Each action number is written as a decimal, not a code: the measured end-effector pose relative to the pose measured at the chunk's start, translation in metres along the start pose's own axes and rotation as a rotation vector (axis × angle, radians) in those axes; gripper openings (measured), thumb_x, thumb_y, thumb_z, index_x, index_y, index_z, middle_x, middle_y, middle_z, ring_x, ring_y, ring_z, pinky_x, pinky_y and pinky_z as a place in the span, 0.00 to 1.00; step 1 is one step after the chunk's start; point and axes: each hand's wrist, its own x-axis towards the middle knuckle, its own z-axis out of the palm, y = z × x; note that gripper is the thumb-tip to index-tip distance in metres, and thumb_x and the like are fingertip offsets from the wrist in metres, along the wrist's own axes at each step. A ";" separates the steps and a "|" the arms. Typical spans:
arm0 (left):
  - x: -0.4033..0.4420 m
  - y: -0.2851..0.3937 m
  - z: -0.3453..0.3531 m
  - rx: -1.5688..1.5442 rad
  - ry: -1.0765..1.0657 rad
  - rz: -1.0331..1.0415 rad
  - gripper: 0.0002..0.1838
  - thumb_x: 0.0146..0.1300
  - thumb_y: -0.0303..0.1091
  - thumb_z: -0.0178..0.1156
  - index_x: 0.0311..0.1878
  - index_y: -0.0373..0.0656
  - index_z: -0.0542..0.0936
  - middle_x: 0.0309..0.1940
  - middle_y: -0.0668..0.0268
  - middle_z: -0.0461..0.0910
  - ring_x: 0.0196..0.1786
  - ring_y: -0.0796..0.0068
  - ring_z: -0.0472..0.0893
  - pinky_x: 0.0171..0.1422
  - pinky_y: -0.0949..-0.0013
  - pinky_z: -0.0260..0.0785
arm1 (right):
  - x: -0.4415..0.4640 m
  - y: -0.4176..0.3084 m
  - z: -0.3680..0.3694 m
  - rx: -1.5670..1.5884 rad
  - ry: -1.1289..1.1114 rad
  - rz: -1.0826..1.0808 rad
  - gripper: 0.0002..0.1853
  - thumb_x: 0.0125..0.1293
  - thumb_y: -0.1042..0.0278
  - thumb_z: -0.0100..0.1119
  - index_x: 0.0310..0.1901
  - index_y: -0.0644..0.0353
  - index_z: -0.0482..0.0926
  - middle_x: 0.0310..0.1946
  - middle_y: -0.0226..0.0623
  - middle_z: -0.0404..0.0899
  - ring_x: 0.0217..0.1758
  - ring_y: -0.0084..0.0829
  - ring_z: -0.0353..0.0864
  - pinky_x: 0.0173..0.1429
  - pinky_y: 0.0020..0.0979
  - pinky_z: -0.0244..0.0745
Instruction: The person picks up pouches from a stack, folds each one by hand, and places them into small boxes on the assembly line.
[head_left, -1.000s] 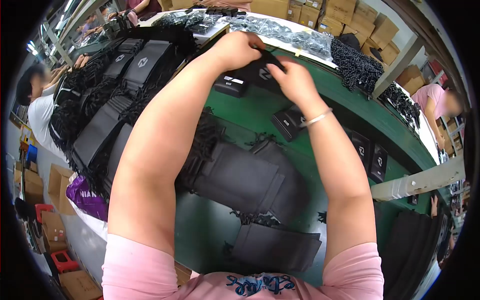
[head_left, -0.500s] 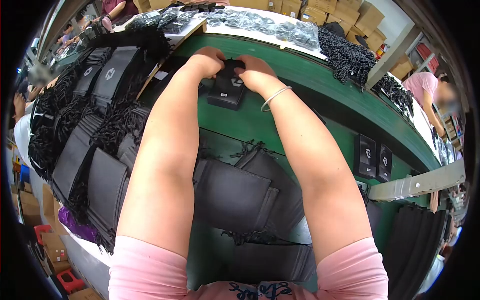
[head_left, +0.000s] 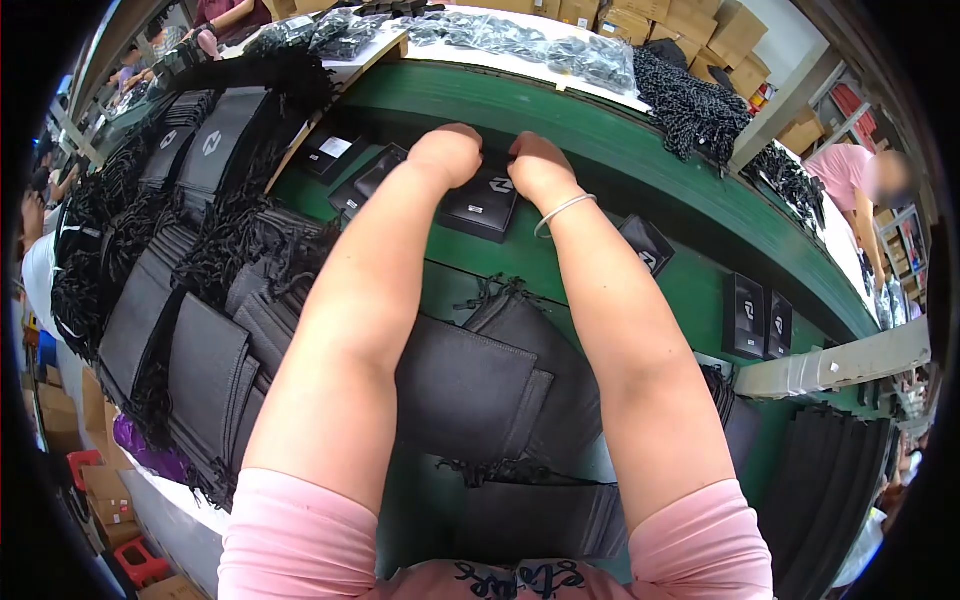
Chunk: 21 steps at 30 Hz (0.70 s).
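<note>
Here at the green belt: logo-marked black box lying on it | left hand and right hand at its far end, fingers curled, can't tell what they clamp | looks like adjusting that end | next move calls for even, two-handed control | dark pouches stacked nearer

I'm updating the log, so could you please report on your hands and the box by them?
Left hand, right hand by far end of black box, grip unclear. Box flat on green surface, logo up. Dark pouches nearby, clear of box.
</note>
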 end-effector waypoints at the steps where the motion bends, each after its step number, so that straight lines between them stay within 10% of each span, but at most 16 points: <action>1: -0.002 0.007 0.002 -0.018 0.004 -0.041 0.12 0.60 0.33 0.55 0.44 0.43 0.83 0.45 0.58 0.83 0.46 0.52 0.81 0.52 0.58 0.74 | 0.000 0.001 -0.002 0.000 -0.014 0.045 0.11 0.65 0.69 0.48 0.43 0.60 0.80 0.45 0.46 0.81 0.47 0.49 0.81 0.49 0.43 0.76; 21: 0.004 0.055 0.003 -0.315 0.114 -0.229 0.17 0.61 0.33 0.51 0.54 0.42 0.72 0.46 0.53 0.82 0.47 0.50 0.81 0.50 0.54 0.73 | -0.058 0.026 -0.059 -0.175 0.041 -0.084 0.11 0.63 0.67 0.51 0.39 0.63 0.80 0.40 0.49 0.82 0.41 0.50 0.82 0.46 0.41 0.78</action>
